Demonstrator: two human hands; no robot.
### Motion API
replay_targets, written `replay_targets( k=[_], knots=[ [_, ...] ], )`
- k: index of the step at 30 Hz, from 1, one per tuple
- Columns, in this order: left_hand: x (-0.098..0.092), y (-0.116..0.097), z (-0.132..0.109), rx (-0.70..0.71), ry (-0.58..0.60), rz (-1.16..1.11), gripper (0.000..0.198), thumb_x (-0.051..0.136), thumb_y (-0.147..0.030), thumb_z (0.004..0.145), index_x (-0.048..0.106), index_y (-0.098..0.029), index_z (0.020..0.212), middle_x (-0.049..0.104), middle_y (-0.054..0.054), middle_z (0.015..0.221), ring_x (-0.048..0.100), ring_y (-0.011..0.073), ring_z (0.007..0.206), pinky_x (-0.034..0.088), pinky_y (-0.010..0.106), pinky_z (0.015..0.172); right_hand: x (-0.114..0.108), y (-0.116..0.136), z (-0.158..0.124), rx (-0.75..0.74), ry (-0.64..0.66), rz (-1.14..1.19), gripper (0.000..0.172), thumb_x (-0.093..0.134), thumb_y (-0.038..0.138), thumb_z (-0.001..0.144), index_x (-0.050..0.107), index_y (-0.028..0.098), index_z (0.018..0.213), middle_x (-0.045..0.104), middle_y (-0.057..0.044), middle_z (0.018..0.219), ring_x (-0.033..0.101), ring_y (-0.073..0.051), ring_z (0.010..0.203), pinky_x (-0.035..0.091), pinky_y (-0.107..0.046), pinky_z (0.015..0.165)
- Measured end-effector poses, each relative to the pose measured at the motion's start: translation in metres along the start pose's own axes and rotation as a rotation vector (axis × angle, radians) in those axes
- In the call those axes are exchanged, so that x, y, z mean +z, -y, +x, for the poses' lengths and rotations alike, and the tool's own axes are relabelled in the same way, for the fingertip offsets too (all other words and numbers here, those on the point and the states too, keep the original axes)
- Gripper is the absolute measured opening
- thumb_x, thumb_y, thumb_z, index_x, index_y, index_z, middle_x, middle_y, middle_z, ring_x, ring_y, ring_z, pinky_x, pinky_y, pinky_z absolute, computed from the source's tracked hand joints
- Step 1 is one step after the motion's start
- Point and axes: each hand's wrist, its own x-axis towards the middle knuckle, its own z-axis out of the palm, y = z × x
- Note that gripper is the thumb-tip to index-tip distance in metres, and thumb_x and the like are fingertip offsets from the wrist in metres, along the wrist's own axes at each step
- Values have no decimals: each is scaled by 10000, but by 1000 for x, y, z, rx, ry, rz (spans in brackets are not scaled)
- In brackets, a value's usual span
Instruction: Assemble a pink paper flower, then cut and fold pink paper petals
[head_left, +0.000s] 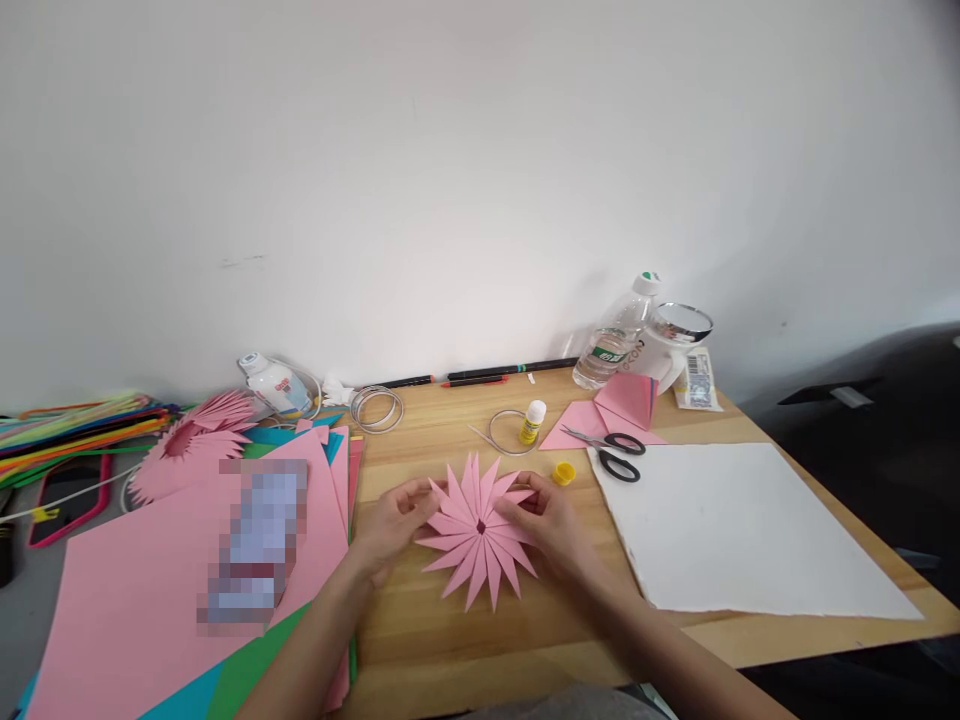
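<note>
A pink folded-paper flower (pixel 480 560) with many pointed petals and a small dark hole at its centre is held between my two hands over the wooden table. My left hand (pixel 394 515) grips petals at its left edge, thumb on top and fingers behind. On the upper right, my right hand (pixel 547 510) pinches the petals, its thumb lying over them. Just beyond the flower stand a yellow glue stick (pixel 532 424) with a white top and its yellow cap (pixel 563 473). Black-handled scissors (pixel 616 460) lie right of these.
Pink sheets (pixel 127 590) over green and blue ones cover the left side, under a blurred phone-like object (pixel 259 540). A second pink paper piece (pixel 191 450) lies behind. To the right are a white board (pixel 750 530), folded pink paper (pixel 574 425), a water bottle (pixel 611 345) and a white mug (pixel 660 360).
</note>
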Motion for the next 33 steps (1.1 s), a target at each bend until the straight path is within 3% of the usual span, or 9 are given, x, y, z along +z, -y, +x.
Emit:
replay_targets(
  k=[6,10,16,21,23,26,28,30,33],
  knots=[
    [-3,2,-4,86,86,-147,514,756,-341,603,609,-128,1047,669,144,1009,642,242,873,484,329,761,14,9,0,22,-160,315,294,702,397,654,520,183,742,616,16,652,562,-129,552,440,-235,517],
    [6,11,-3,87,31,-154,452,790,-256,549,652,-120,957,698,119,945,643,246,884,478,340,802,21,3,-2,16,-130,357,295,715,379,644,536,164,733,642,-16,715,602,-150,641,475,-269,607],
    [5,25,-5,1,-65,-102,389,777,-276,563,652,-101,888,710,115,877,654,231,844,474,331,816,-3,-5,-1,51,-90,16,391,702,402,637,559,155,904,670,-67,820,640,-196,718,504,-314,638],
    [-8,36,-11,69,-271,99,624,773,-349,534,537,-116,1062,681,109,858,660,242,774,512,380,727,-28,7,-8,-145,-79,-670,192,526,349,782,609,178,811,672,-62,801,635,-194,710,493,-338,675],
    [-11,36,-15,175,-479,371,675,748,-364,565,483,-119,1136,649,103,864,651,251,775,515,415,716,-37,17,-7,-214,-161,-896,178,509,336,783,610,189,776,661,-42,712,621,-192,637,483,-339,632],
    [-4,38,-21,562,-665,886,384,594,-346,747,536,-171,1083,567,124,1040,586,265,962,469,467,829,-50,28,8,-315,-334,-961,169,536,348,757,577,185,776,635,-35,685,596,-177,588,474,-314,574],
    [8,42,-19,823,-532,1111,230,451,-261,852,556,-194,1045,526,122,1126,539,235,1050,461,429,870,-57,32,25,-375,-363,-864,232,577,349,724,553,171,870,633,-57,781,602,-175,655,489,-293,574],
    [21,48,-11,933,-326,1264,260,425,-237,872,519,-184,1108,489,141,1207,483,234,1139,466,395,888,-61,32,43,-397,-265,-784,337,611,343,689,537,161,963,623,-81,900,602,-167,695,505,-292,603],
    [32,57,5,1002,-222,1440,297,448,-262,866,501,-156,1138,496,168,1217,421,281,1205,434,459,925,-62,26,65,-408,-208,-836,423,630,319,662,523,159,1039,606,-91,977,589,-181,793,501,-295,648]
  ],
)
